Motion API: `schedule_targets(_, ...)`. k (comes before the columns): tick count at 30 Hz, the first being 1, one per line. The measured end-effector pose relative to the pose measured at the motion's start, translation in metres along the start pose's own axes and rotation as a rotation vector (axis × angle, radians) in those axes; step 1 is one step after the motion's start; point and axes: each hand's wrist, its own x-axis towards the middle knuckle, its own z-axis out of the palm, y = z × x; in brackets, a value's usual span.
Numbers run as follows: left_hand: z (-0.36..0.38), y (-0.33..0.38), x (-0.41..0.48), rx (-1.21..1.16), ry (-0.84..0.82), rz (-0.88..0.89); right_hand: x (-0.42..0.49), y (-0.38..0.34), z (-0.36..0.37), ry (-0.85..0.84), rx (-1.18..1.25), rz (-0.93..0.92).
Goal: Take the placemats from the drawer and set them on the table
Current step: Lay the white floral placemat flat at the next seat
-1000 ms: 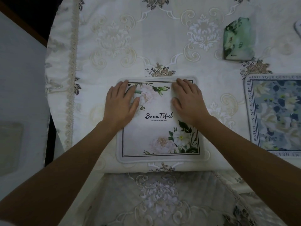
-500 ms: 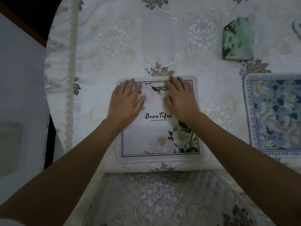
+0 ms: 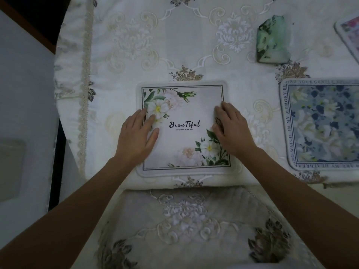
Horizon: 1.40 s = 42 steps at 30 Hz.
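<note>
The left grip [image 3: 138, 136] lies flat, fingers straight and together, palm down on the left edge of the white placemat [image 3: 184, 105]; the right grip [image 3: 233, 131] rests on that mat's right side with fingers slightly arched, tips pressing down, nothing clasped in either. The white placemat, printed with flowers and the word "Beautiful", lies flat and square near the front edge of the worktop [image 3: 155, 45], which is draped in a cream embroidered cloth; well to its right lies a blue floral placemat [image 3: 322, 125], partly out of view; the corner of a third placemat [image 3: 349, 35] shows at the far right; a green packet [image 3: 274, 39] sits beyond, between them.
</note>
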Motion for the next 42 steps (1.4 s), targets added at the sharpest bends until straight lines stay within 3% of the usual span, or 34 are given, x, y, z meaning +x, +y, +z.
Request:
schedule_targets(7,0.012,0.012,-0.094,-0.049,-0.012,0.056,-0.1,0.005,0.013,-0.068,0.015,-0.001)
schedule_targets(11,0.003,0.013,-0.105,-0.076,-0.002,0.053,-0.132,0.007,0.015,-0.11,-0.016,-0.028)
schedule_targets(17,-0.014,0.022,-0.096,-0.057,-0.03,0.06,-0.119,0.002,0.007,-0.079,-0.022,-0.025)
schedule_targets(21,-0.018,0.041,-0.093,-0.062,-0.06,-0.064,-0.095,-0.008,0.003,-0.055,0.004,-0.005)
schedule_targets(30,-0.014,0.03,-0.135,-0.045,-0.273,-0.114,-0.133,-0.006,0.004,-0.204,-0.044,-0.003)
schedule_targets(37,-0.025,0.037,-0.139,0.033,-0.269,0.0,-0.169,-0.004,0.003,-0.254,-0.079,-0.009)
schedule_targets(42,-0.018,0.075,-0.123,0.043,-0.279,0.235,-0.154,-0.042,0.006,-0.218,-0.125,-0.124)
